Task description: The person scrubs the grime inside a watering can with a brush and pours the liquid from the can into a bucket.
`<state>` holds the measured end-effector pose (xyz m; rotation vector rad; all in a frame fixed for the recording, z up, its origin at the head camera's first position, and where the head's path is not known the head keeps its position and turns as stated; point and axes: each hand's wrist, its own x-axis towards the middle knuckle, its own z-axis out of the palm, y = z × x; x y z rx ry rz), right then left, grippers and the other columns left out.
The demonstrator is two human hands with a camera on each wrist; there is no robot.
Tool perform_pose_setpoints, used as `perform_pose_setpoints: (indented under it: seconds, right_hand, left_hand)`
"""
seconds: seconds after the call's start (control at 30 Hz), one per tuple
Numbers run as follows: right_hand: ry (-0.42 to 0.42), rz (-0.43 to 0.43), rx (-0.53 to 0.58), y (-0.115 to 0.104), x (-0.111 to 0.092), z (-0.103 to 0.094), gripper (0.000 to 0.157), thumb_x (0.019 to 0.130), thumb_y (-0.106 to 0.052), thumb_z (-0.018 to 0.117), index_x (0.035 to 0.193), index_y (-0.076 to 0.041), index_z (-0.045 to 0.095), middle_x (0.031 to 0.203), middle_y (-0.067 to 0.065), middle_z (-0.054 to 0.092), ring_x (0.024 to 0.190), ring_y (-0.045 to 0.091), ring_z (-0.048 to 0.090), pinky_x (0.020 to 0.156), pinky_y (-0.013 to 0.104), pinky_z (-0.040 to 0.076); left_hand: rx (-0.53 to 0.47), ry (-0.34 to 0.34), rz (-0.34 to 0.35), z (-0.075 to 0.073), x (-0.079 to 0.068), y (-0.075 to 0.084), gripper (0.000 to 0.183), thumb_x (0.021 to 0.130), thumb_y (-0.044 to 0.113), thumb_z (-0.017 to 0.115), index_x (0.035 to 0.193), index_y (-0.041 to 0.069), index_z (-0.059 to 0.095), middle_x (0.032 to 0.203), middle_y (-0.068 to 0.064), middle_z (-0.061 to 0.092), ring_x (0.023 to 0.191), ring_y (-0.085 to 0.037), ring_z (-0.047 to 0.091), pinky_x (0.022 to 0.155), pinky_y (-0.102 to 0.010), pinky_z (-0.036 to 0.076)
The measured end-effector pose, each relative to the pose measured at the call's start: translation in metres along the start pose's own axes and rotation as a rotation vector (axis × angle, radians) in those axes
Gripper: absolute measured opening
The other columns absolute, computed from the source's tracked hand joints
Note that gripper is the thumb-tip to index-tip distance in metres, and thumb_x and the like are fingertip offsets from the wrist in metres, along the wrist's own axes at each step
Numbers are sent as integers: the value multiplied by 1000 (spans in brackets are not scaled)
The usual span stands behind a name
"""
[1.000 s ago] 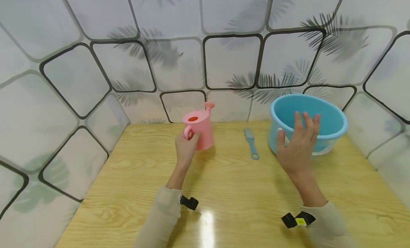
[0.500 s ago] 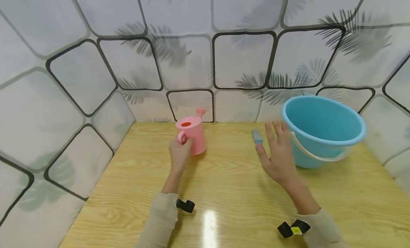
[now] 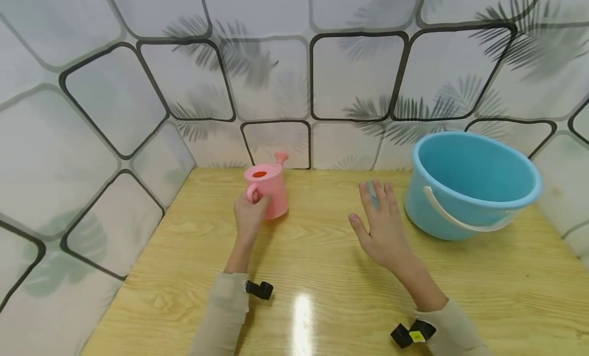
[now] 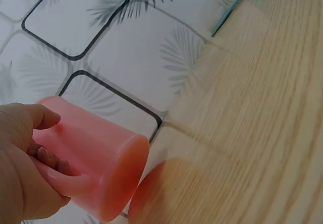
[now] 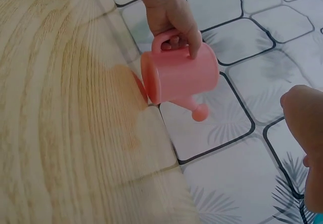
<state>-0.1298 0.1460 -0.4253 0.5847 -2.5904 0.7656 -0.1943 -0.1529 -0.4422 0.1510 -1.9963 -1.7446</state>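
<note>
A pink watering can (image 3: pixel 272 197) is upright near the back of the table, its round rose pointing up and to the right. My left hand (image 3: pixel 250 210) grips its handle; the left wrist view shows the fingers curled through the handle (image 4: pixel 68 182) and the thumb against the side. Its base is close over the wood, above a pink reflection. My right hand (image 3: pixel 383 237) is spread with fingers straight, over a slim blue-grey tool (image 3: pixel 371 193). The fingers hide most of that tool. In the right wrist view, part of the right hand (image 5: pixel 309 128) shows at the edge.
A big light-blue bucket (image 3: pixel 453 220) stands at the right, its white handle (image 3: pixel 442 213) hanging down in front. The pale wooden table (image 3: pixel 184 284) ends against a patterned wall (image 3: pixel 354 74) at the back, with similar covering at both sides.
My right hand has moved left from in front of the bucket to over the slim tool. My left hand keeps its grip on the watering can. The head view has shifted slightly.
</note>
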Motion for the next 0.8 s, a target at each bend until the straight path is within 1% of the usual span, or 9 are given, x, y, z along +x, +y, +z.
perform_pose_setpoints:
  seconds: [0.07,0.17,0.27,0.4,0.47,0.6,0.8]
  right_hand:
    - [7,8,-18,-2,-1,0,69,106,-41,43,157,-2,18,160,31,8,149,46,-7,116,66,7]
    - [28,24,-33,-2,0,0,70,105,-41,44,156,-1,20,158,33,12,148,48,-4,115,68,9]
    - [25,49,-36,-2,1,-1,70,105,-41,44,157,-2,19,157,34,13,148,50,-3,113,70,12]
    - [-31,78,-44,-1,0,-1,71,105,-43,43,158,-3,16,159,33,8,148,49,-6,112,70,12]
    - [-60,86,-45,-1,-1,-1,72,106,-43,42,158,-3,14,160,32,5,148,49,-8,113,70,11]
    - [-74,101,-46,1,-2,-2,73,105,-42,45,158,-4,12,160,32,3,148,49,-10,113,70,10]
    - [-55,96,-51,1,-1,-4,73,104,-40,48,158,-5,14,159,33,5,148,50,-7,110,73,14]
  left_hand:
    - [11,1,10,-2,0,-1,32,77,-4,68,65,7,40,58,8,35,57,-4,33,51,-18,24]
    - [22,13,6,-3,0,-2,34,77,-3,69,64,10,40,58,9,36,58,-5,34,52,-18,25]
    - [86,20,23,-4,0,-3,34,77,-1,69,63,13,42,58,9,37,58,-6,37,53,-18,28]
    - [218,16,71,-5,-2,-5,29,79,4,71,63,9,48,58,6,41,59,-12,41,54,-21,31]
    - [287,10,82,-6,-4,-6,26,80,8,73,64,7,52,58,5,43,58,-14,43,54,-24,32]
    - [433,-17,68,-7,-7,-7,26,83,20,75,66,9,58,58,3,48,57,-18,46,52,-28,33]
    - [634,-46,7,-9,-8,-2,39,86,37,70,62,12,51,58,0,47,57,-21,46,49,-32,31]
